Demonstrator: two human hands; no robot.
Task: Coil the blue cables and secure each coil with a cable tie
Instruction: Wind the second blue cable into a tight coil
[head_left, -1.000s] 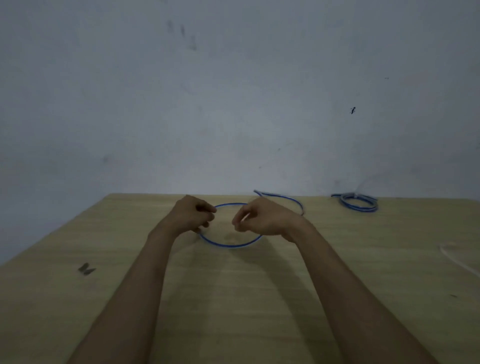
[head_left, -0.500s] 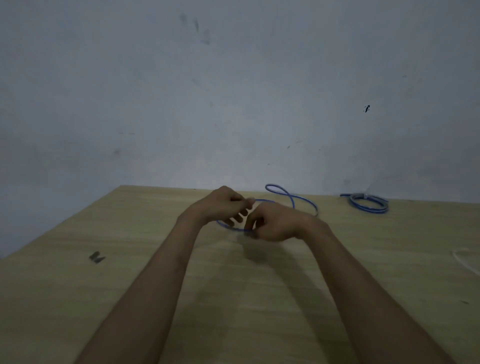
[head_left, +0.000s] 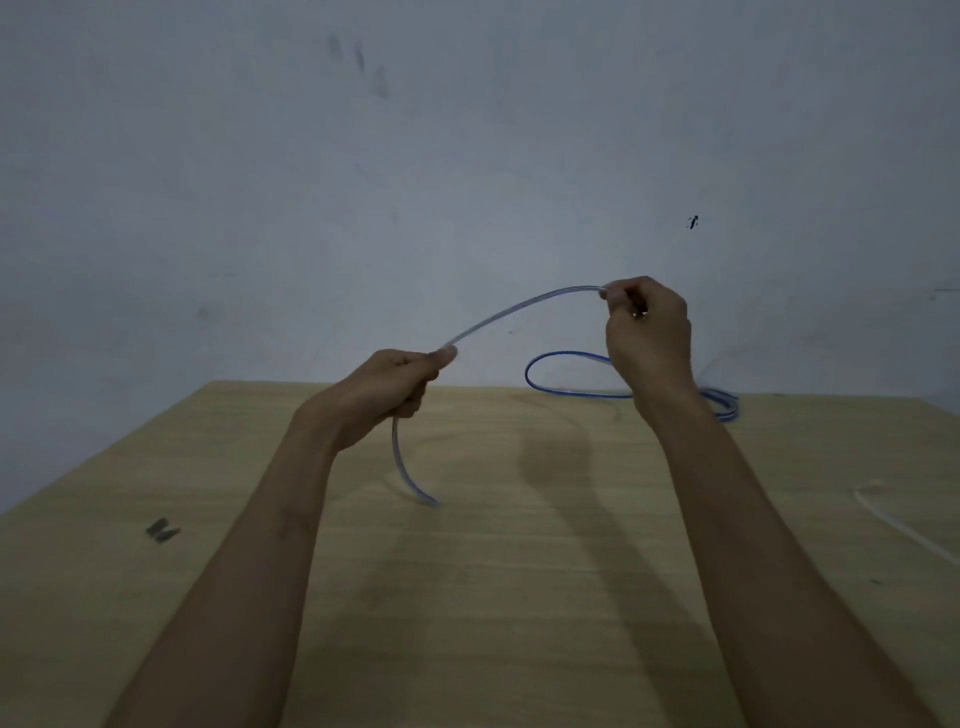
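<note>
A blue cable (head_left: 519, 310) arches through the air between my two hands above the wooden table (head_left: 519, 597). My left hand (head_left: 395, 387) grips it in a fist, and a short free end hangs below the fist down to the table. My right hand (head_left: 647, 332), raised higher and to the right, pinches the cable with fingers and thumb. Behind the right wrist the cable runs on in a flat loop lying on the table. A second blue cable, a finished coil (head_left: 724, 402), lies at the far edge, partly hidden by my right forearm.
A thin pale cable tie (head_left: 904, 530) lies near the table's right edge. A small dark object (head_left: 162, 530) sits on the left part of the table. A bare grey wall stands right behind the table's far edge.
My hands, close together low over a small loop on the table, have lifted and spread apart. The right hand rose high to the right, stretching the cable into an arch.
</note>
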